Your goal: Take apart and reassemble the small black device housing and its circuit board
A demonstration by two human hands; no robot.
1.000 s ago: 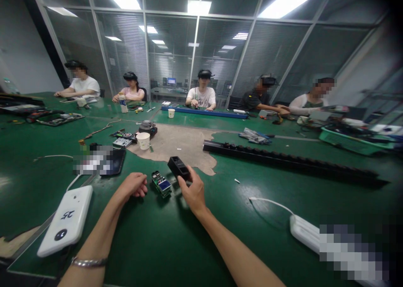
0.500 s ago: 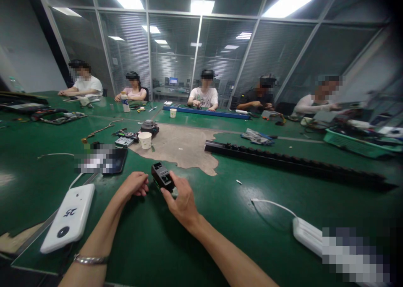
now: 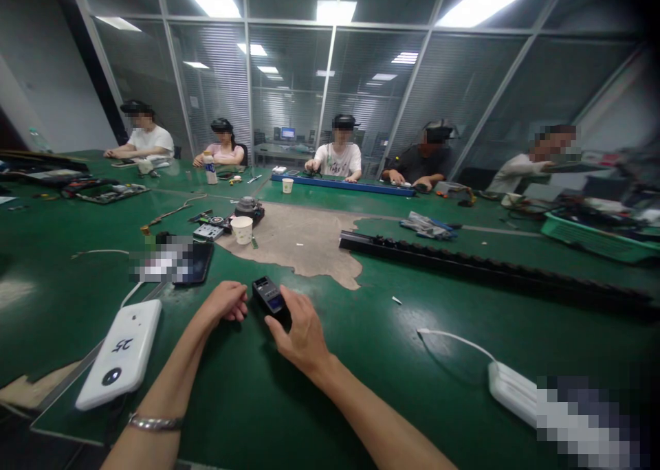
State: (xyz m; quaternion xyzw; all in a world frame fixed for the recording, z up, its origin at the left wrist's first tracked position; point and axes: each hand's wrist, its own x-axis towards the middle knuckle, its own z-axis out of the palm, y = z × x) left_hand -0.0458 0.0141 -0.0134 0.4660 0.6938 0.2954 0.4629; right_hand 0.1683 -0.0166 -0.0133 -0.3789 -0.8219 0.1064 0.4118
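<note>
A small black device (image 3: pixel 269 295) with a dark screen and ports is at the middle of the green table. My right hand (image 3: pixel 300 329) is at its right side, thumb and fingers around its near end. Just left of the device, my left hand (image 3: pixel 231 301) rests on its side with the fingers curled in; what they hold, if anything, is hidden. A silvery bracelet (image 3: pixel 155 422) circles my left wrist.
A white power bank (image 3: pixel 121 353) lies left, near a dark tablet (image 3: pixel 194 263). Beyond are a paper cup (image 3: pixel 242 230), a long black bar (image 3: pixel 464 267), gloves (image 3: pixel 427 225) and a green basket (image 3: pixel 601 240). Several people sit across the table.
The device has tipped down to lie flatter, and its screen now looks bluish. My right hand stays beside it. The view has shifted slightly. Across the table, a person's hands have lowered.
</note>
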